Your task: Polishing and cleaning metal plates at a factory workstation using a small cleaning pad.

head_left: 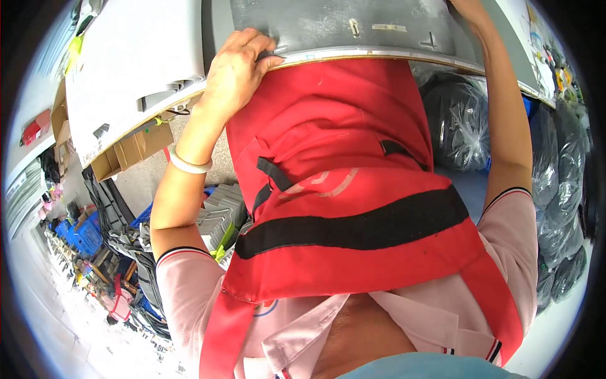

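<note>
My left hand [237,68] rests at the near edge of the worktable, at the left end of a dark grey worn work surface [322,28]. Its fingers are curled and the thumb points right along the edge; whatever lies between them, if anything, is hidden. Cut off by the top of the picture, my right hand [468,9] is over the right part of the grey surface, fingers mostly out of sight. Large white sheets [139,47] with curled edges lie on the table left of my left hand.
Under the table at left are an open cardboard box [136,150] and stacked grey pieces [222,208]. Dark plastic bags [457,120] stand below the table at right. My red apron [334,126] touches the table edge. Blue crates [85,234] and clutter fill the far left.
</note>
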The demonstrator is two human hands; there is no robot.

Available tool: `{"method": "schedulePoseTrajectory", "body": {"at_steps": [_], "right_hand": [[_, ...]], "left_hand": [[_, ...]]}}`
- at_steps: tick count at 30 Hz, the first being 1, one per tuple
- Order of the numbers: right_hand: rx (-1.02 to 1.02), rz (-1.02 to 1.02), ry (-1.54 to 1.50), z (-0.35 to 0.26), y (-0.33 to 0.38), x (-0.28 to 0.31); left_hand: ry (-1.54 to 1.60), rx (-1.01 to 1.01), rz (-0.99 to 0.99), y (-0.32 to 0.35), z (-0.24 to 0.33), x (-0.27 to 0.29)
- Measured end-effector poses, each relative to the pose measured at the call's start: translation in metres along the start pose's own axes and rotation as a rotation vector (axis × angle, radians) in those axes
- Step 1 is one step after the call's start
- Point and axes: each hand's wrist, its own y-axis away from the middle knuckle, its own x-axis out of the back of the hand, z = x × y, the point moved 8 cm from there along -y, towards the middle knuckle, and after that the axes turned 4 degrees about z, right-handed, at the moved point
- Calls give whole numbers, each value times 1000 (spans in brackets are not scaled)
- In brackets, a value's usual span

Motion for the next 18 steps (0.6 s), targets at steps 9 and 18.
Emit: {"method": "schedulePoseTrajectory", "body": {"at_steps": [9, 18], "right_hand": [[10, 3, -132, 6, 2, -7], [53, -6, -82, 3, 1, -11]], "left_hand": [[-44, -43, 50, 1, 3, 0], [-68, -41, 92, 5, 2, 1]]}}
